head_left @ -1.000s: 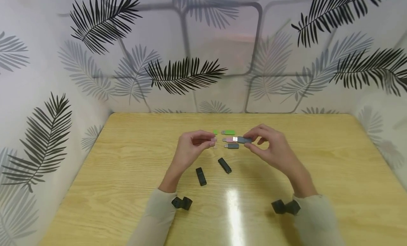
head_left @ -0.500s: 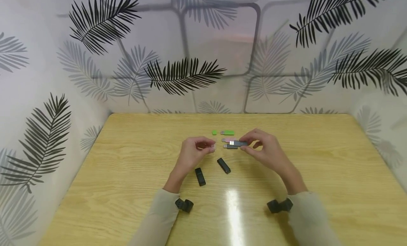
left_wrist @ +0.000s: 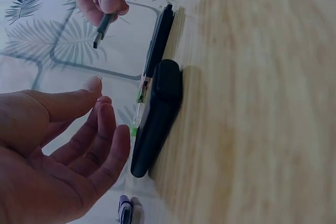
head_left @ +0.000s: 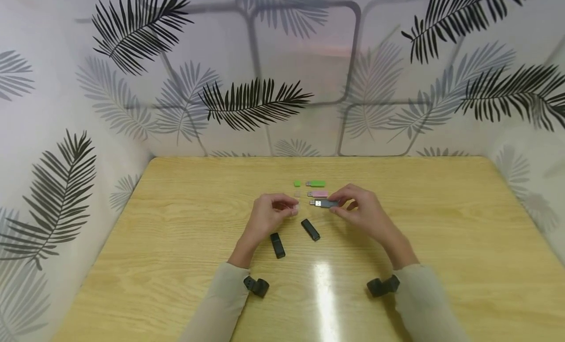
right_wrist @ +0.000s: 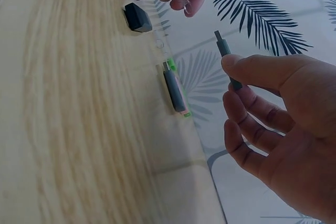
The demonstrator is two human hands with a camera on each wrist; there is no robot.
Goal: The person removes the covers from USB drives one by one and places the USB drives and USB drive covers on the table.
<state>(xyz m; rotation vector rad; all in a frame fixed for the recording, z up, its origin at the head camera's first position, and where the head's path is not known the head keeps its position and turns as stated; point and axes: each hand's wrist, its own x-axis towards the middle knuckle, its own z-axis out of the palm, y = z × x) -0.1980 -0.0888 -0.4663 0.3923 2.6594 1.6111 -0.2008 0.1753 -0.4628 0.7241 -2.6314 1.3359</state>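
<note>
My right hand (head_left: 363,212) pinches a grey USB stick (right_wrist: 226,51) between thumb and fingers, its metal plug pointing left. From the head view it overlaps a second grey USB stick (right_wrist: 174,91) lying on the table. Opposite, my left hand (head_left: 266,215) pinches a small clear cap (head_left: 296,207) at its fingertips. Beyond the hands lie a pink USB stick (head_left: 320,194) and a green USB stick (head_left: 317,184), one behind the other. A green cap (head_left: 297,184) and another clear cap (head_left: 297,194) sit to the left of their plugs.
Two black sticks, one (head_left: 310,229) slanted and one (head_left: 277,245) nearer the left forearm, lie on the wooden table (head_left: 154,244) in front of the hands. A leaf-patterned wall (head_left: 282,62) stands along the table's back edge. Black wrist cameras (head_left: 256,286) sit on both sleeves.
My right hand has carried the grey USB stick left and nearer, from over the pink stick to over the grey one. My left hand has drawn back slightly with the clear cap.
</note>
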